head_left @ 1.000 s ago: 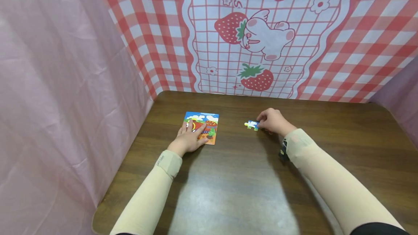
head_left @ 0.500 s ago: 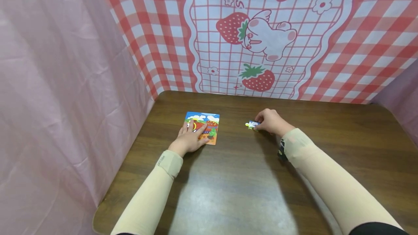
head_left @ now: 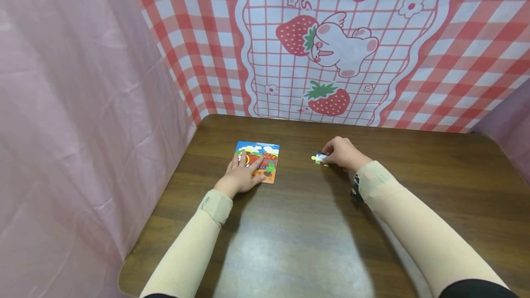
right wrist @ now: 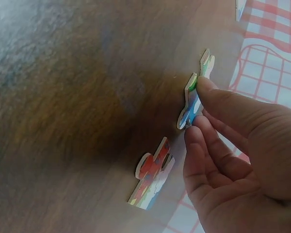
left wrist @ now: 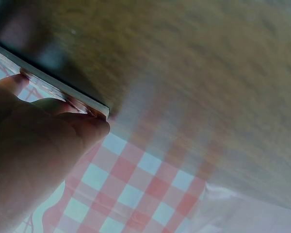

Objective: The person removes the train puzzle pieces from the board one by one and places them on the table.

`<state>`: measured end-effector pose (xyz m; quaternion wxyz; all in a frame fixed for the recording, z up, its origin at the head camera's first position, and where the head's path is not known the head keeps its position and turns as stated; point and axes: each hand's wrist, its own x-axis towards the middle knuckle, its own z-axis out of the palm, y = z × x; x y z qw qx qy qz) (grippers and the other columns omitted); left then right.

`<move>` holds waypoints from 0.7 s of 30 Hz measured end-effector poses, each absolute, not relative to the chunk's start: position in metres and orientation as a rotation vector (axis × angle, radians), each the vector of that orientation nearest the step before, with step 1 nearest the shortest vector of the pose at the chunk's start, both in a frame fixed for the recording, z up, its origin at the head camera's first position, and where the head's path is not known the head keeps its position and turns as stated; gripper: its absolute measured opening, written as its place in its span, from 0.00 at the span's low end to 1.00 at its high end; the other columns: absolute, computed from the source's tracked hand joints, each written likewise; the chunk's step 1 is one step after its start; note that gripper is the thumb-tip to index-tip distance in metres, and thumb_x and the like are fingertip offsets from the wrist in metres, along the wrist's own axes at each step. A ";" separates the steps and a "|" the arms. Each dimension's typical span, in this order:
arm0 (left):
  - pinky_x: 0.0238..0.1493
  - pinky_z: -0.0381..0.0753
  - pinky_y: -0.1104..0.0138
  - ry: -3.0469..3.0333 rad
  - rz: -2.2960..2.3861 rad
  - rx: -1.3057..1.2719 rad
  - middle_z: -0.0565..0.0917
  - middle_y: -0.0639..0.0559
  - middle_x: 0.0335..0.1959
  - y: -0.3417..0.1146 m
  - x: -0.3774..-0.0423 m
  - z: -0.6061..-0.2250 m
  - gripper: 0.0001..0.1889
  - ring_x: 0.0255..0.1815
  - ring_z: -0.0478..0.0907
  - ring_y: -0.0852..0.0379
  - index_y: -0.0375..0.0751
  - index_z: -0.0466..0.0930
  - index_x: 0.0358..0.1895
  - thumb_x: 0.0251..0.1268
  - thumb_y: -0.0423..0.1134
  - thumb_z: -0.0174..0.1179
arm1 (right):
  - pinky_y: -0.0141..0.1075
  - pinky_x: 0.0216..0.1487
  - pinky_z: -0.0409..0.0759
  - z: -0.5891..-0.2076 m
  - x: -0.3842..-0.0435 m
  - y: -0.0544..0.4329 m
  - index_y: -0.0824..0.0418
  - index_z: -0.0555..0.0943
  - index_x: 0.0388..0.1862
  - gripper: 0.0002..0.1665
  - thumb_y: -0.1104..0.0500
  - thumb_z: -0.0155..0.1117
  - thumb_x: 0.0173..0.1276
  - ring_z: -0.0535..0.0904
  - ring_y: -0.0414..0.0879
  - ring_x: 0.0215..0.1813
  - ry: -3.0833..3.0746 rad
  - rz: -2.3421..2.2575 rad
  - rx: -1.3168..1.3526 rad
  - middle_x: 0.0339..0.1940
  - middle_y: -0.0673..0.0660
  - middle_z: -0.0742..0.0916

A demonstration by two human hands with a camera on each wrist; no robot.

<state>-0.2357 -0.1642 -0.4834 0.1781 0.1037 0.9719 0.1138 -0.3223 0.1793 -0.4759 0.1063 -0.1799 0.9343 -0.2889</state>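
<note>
My left hand [head_left: 240,176] lies with spread fingers on a colourful puzzle board [head_left: 271,151] showing clouds, a red shape and a green plant; the palm and fingers cover its lower left. In the left wrist view the board's edge [left wrist: 87,99] shows beside the fingertips. To the right, my right hand [head_left: 345,153] pinches a blue, white and green jigsaw piece [head_left: 319,157] between thumb and fingers, low over the table. The right wrist view shows the jigsaw piece [right wrist: 190,104] at the thumb tip, partly hidden by it.
A red, white and yellow jigsaw piece [right wrist: 153,174] lies on the table just below the right fingers. The brown wooden table [head_left: 298,224] ends at a red-and-white checked strawberry cloth [head_left: 198,49] behind. A pink curtain [head_left: 83,105] hangs along the left side.
My right fingers have slid slightly left over the jigsaw piece and now cover more of it. The left hand has stayed on the puzzle board.
</note>
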 end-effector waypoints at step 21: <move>0.76 0.42 0.44 2.765 0.322 0.312 0.38 0.31 0.81 -0.161 -0.225 -0.479 0.37 0.80 0.35 0.33 0.60 0.47 0.84 0.78 0.64 0.45 | 0.44 0.41 0.82 -0.456 -0.328 0.102 0.69 0.87 0.45 0.12 0.62 0.73 0.67 0.82 0.49 0.37 2.733 -0.969 -0.647 0.36 0.56 0.88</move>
